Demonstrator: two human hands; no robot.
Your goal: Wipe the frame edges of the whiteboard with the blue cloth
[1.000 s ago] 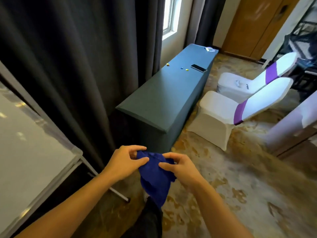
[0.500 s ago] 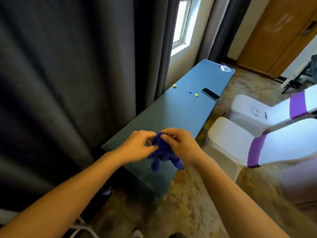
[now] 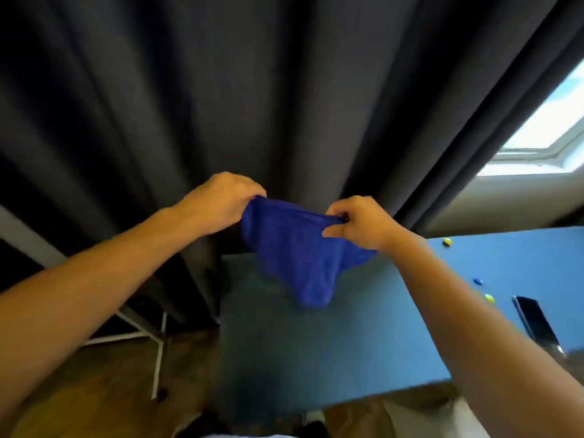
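Since before, the blue cloth (image 3: 294,248) spread wider; left hand (image 3: 221,200) and right hand (image 3: 360,222) pinch its top edge.

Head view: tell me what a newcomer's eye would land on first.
The blue cloth, stretched in mid-air at the centre between the left hand and right hand, each in a pinching grip on its top edge. Behind hangs a dark curtain; below and to the right lies a blue-covered table with a black phone near its right edge.

Dark curtains (image 3: 252,90) hang behind a blue-covered table (image 3: 331,343), beside a bright window (image 3: 550,128).
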